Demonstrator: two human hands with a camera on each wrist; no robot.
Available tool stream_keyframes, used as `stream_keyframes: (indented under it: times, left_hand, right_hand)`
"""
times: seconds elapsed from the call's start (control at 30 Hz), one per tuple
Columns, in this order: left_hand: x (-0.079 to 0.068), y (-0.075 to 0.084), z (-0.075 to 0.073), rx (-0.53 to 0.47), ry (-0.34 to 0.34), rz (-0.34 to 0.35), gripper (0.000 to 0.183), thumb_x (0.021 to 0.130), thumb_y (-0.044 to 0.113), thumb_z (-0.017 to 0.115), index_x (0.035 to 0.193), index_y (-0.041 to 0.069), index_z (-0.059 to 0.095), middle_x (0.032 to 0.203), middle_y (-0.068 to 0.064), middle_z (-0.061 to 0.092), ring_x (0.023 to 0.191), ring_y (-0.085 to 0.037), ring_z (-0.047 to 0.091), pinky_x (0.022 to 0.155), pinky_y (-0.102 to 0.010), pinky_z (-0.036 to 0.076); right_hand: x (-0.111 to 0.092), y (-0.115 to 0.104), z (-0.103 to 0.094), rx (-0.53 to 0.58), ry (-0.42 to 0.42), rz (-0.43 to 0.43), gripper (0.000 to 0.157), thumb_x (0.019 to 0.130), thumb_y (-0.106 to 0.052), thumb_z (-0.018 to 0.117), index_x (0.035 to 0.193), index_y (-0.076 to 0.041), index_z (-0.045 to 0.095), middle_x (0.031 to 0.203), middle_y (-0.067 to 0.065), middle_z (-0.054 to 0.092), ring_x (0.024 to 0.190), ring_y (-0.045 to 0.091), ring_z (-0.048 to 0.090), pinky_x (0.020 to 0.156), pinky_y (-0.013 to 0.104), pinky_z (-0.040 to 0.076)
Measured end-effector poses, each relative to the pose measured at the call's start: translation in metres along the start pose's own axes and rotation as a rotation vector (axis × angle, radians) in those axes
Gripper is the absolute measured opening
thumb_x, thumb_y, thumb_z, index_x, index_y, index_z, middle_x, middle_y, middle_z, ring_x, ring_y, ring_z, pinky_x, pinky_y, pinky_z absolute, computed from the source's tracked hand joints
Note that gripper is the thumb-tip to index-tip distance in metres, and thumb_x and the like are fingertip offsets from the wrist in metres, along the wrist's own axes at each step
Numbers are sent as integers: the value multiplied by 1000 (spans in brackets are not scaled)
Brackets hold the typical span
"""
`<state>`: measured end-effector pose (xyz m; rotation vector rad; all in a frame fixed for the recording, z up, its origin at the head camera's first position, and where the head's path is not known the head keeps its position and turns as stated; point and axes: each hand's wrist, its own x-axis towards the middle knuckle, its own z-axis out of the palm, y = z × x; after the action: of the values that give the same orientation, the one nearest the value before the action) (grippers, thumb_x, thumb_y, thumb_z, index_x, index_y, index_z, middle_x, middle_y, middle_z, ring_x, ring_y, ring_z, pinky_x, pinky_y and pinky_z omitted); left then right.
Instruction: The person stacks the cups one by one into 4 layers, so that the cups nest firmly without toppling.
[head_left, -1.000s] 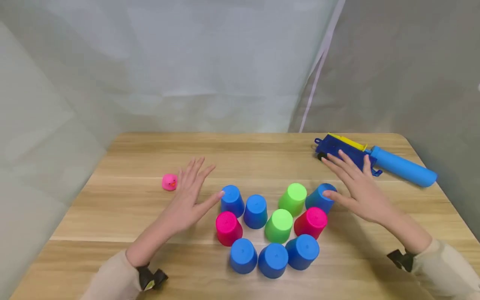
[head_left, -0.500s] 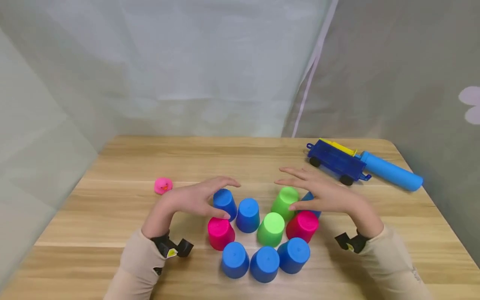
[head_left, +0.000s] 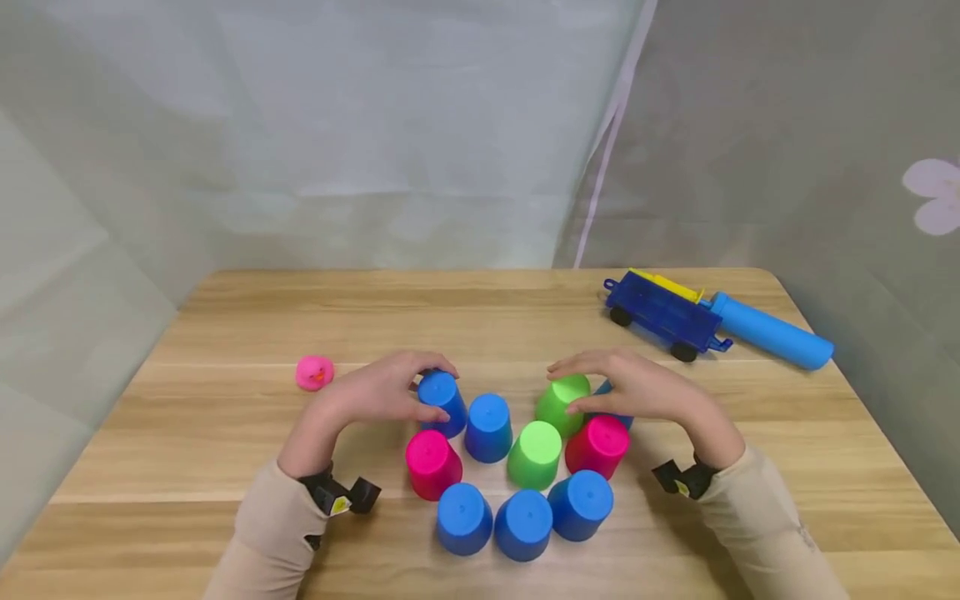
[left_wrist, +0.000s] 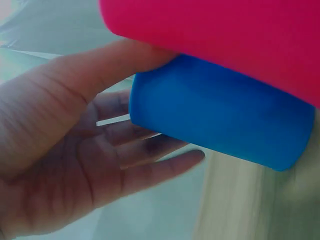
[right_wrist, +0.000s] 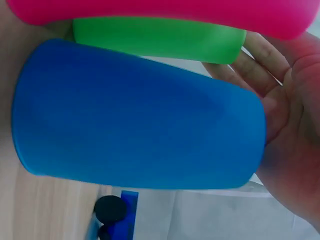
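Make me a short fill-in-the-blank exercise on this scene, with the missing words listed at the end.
1. Counting every colour, ____ cups stand upside down on the table.
2. The cup nearest the left hand is ____.
3. In the head view, the duck lies to the ____ of all the cups.
4. The cart has wheels coloured ____.

Missing words: ten; blue; left; black.

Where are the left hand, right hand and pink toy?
Left hand (head_left: pixel 381 388): head view, back of hand.
Right hand (head_left: pixel 636 384): head view, back of hand.
Pink toy (head_left: pixel 313 372): head view, middle of body.
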<state>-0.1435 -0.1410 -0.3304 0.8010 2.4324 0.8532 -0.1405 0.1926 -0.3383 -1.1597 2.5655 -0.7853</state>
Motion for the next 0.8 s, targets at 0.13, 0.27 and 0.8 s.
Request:
stream_keyframes:
  times: [0.13,0.27,0.8]
  left_hand:
    - [5,-4,3,-42,96,-23,51,76,27,78,118,9,56,115,-8,60,108,-28,56,83,-38,54]
    - [13,-7,5,-76,211,-9,52,75,29,78,118,8,56,116,-8,61,111,-28,56,87,-42,52]
    - [34,-9,21,-17,524,2,56,75,19,79,124,2,58,121,-15,55,109,-31,57,86,-45,51]
  right_hand:
    - [2,0,3,8,19,-12,47,83,-33,70,123,-9,62,122,4,62,114,23,57,91,39,49]
    - [3,-2,5,4,39,-17,46,81,-31,72,121,-9,63,121,5,63,113,23,58,90,37,50]
    - [4,-1,6,4,83,-16,44,80,-33,73,117,-10,65,115,4,65,107,20,61,87,35,52]
